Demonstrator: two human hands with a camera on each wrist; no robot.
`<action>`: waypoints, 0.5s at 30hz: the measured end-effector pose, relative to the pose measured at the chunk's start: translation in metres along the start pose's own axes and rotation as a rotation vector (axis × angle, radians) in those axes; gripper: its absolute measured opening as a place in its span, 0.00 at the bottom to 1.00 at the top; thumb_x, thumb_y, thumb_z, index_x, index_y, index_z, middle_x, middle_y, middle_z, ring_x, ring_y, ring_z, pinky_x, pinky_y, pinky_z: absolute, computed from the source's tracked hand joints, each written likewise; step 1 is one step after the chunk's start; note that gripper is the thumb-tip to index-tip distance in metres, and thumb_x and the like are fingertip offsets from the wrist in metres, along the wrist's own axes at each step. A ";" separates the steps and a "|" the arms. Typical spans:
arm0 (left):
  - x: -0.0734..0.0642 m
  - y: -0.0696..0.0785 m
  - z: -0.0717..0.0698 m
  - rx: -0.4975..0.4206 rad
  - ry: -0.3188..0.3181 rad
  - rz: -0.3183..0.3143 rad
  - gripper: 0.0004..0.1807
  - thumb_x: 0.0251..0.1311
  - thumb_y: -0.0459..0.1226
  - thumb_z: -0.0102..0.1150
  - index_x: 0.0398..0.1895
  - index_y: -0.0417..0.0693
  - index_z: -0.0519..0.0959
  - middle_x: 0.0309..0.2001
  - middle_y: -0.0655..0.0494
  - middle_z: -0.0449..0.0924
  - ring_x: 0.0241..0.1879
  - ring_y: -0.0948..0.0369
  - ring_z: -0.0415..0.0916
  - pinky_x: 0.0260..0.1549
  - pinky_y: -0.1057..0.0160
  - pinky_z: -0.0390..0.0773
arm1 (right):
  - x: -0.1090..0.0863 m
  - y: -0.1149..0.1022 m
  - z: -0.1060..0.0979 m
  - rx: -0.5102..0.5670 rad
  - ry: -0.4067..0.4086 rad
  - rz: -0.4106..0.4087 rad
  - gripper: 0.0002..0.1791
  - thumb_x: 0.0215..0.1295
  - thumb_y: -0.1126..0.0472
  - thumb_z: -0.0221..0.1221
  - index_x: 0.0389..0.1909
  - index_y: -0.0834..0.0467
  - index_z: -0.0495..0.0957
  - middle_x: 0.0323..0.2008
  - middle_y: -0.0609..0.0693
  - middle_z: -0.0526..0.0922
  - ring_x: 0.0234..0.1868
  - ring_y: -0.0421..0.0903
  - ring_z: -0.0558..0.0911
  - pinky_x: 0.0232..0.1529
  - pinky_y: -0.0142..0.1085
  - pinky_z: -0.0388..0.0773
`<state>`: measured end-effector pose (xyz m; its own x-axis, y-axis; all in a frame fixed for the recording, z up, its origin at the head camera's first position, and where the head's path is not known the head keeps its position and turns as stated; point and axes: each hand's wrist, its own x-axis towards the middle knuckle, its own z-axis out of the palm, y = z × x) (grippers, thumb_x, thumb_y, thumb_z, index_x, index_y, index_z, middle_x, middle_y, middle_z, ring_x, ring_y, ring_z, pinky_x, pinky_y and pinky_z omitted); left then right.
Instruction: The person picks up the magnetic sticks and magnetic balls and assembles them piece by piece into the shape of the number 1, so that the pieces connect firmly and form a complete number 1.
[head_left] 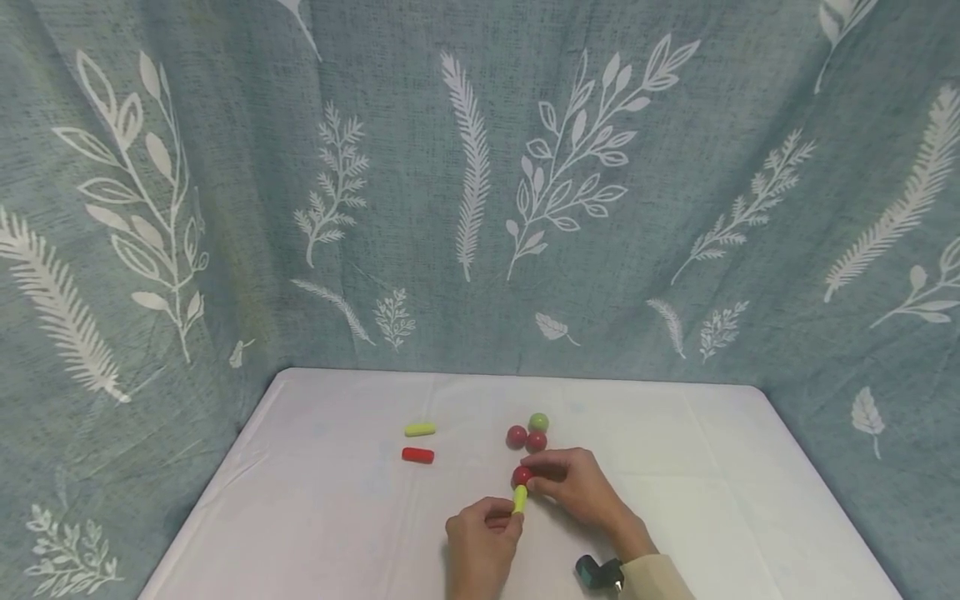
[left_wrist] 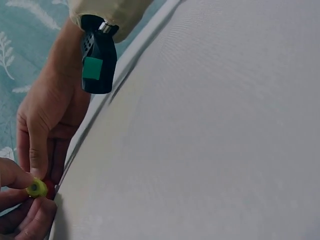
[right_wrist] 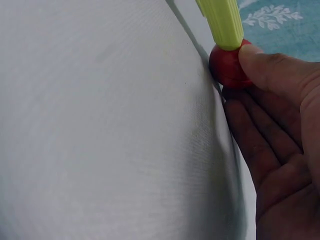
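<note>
In the head view my left hand [head_left: 483, 533] pinches a short yellow-green ribbed stick [head_left: 520, 499] between thumb and fingers. My right hand [head_left: 581, 487] holds a red ball [head_left: 522, 475] with its thumb and fingers, low over the table. One end of the stick [right_wrist: 224, 22] meets the ball [right_wrist: 227, 67] in the right wrist view; whether it is seated in the ball cannot be told. From the left wrist, the stick's outer end [left_wrist: 36, 188] faces the camera and hides most of the ball.
Two red balls [head_left: 516, 437] and a green ball [head_left: 538, 422] cluster beyond the right hand. To the left lie a yellow-green stick [head_left: 420, 429] and a red stick [head_left: 417, 455] on the white-covered table [head_left: 337, 517]. A patterned curtain [head_left: 405, 208] hangs behind.
</note>
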<state>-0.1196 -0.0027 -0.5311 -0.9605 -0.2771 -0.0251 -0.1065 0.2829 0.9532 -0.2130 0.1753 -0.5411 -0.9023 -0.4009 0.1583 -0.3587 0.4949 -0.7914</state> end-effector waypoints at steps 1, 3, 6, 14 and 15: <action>0.000 0.000 0.000 -0.008 -0.006 0.006 0.08 0.56 0.26 0.79 0.36 0.44 0.91 0.30 0.54 0.91 0.30 0.63 0.89 0.31 0.69 0.88 | 0.000 0.000 -0.001 -0.014 0.010 -0.001 0.17 0.64 0.59 0.77 0.54 0.50 0.92 0.49 0.37 0.94 0.56 0.41 0.91 0.62 0.37 0.85; 0.000 0.001 0.000 -0.013 -0.015 0.021 0.08 0.56 0.26 0.79 0.36 0.43 0.91 0.30 0.54 0.91 0.30 0.63 0.89 0.31 0.69 0.88 | -0.001 0.000 -0.002 -0.037 0.026 0.003 0.17 0.64 0.59 0.77 0.54 0.49 0.92 0.49 0.36 0.94 0.56 0.42 0.91 0.63 0.39 0.86; -0.001 0.002 -0.002 0.010 -0.023 0.023 0.09 0.55 0.27 0.80 0.38 0.43 0.91 0.31 0.55 0.91 0.31 0.64 0.88 0.33 0.69 0.88 | -0.003 0.002 -0.006 -0.057 0.042 0.021 0.17 0.64 0.58 0.77 0.54 0.47 0.92 0.50 0.36 0.94 0.58 0.43 0.91 0.64 0.42 0.86; 0.009 0.006 -0.027 0.094 -0.011 0.048 0.12 0.58 0.31 0.80 0.45 0.44 0.91 0.40 0.53 0.93 0.38 0.62 0.89 0.41 0.62 0.90 | -0.011 0.007 -0.023 -0.078 0.086 0.100 0.16 0.65 0.61 0.77 0.53 0.45 0.92 0.51 0.39 0.94 0.59 0.46 0.91 0.63 0.43 0.87; 0.011 0.005 -0.031 0.094 -0.004 0.059 0.13 0.58 0.31 0.80 0.46 0.44 0.91 0.41 0.52 0.94 0.39 0.61 0.90 0.42 0.62 0.90 | -0.012 0.008 -0.025 -0.075 0.088 0.094 0.16 0.65 0.61 0.76 0.53 0.46 0.92 0.52 0.41 0.94 0.59 0.47 0.91 0.63 0.43 0.87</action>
<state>-0.1230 -0.0329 -0.5171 -0.9670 -0.2533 0.0289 -0.0731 0.3839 0.9205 -0.2109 0.2033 -0.5346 -0.9491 -0.2826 0.1393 -0.2855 0.5845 -0.7595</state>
